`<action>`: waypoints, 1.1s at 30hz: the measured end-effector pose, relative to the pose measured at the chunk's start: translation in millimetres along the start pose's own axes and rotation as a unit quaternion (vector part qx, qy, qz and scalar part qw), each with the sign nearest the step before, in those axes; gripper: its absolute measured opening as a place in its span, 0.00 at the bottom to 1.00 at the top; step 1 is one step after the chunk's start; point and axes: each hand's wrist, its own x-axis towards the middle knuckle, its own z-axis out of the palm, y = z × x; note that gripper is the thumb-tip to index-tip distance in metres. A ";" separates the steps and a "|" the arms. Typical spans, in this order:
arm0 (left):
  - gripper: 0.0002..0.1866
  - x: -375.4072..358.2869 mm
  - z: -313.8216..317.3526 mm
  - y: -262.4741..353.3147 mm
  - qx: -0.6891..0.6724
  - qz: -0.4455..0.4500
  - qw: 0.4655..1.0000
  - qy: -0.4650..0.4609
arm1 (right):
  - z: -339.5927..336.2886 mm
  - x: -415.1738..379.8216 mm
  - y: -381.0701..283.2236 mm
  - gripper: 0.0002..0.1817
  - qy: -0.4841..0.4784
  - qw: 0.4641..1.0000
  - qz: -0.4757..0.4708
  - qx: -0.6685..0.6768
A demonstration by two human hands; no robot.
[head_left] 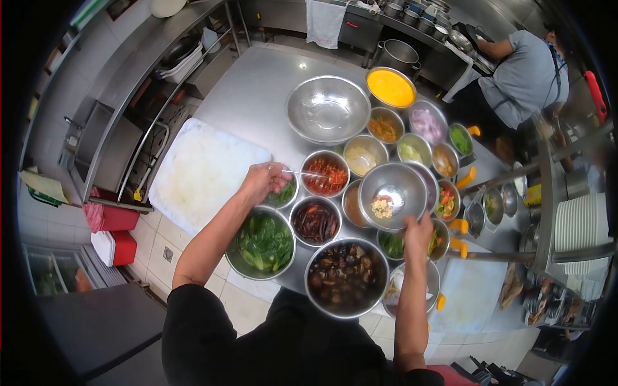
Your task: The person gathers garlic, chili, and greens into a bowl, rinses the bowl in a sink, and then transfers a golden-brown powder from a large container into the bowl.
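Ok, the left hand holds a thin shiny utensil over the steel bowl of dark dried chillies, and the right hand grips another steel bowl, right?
Wrong bowl: in the head view, the left hand holds the thin shiny utensil over the steel bowl of chopped red chillies. The right hand does grip another steel bowl, holding pale bits.

Can't make out any readable text here, honestly. Closest thing is the white cloth towel (327,24) hanging well beyond the left fingers (273,172). It's got faint reddish print near its bottom edge, but that's way too small and blurry to read. There's also a small red mark on the dark metal front (359,35) beside it, well past the right fingers (412,222) too, and I can't tell if it's lettering.
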 end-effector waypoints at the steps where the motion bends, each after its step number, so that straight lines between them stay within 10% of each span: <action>1: 0.09 -0.4 0.4 0.0 -0.002 -0.001 1.000 0.001 | 0.5 0.0 -0.3 0.21 0.000 1.000 0.000 0.003; 23: 0.11 -78.3 31.5 69.9 0.082 0.177 0.980 0.042 | 33.6 10.6 13.3 0.22 -0.041 0.995 -0.042 -0.086; 26: 0.10 -100.7 59.2 48.6 0.179 0.312 0.933 0.021 | 41.8 2.3 0.7 0.22 -0.071 0.996 -0.022 -0.058; 29: 0.09 -107.9 61.4 31.1 0.412 0.509 0.755 -0.033 | 43.0 4.8 8.7 0.23 -0.081 0.994 -0.067 -0.035; 33: 0.11 -117.1 67.2 34.9 0.367 0.527 0.767 -0.005 | 36.2 3.8 12.9 0.26 -0.070 0.995 -0.065 -0.035</action>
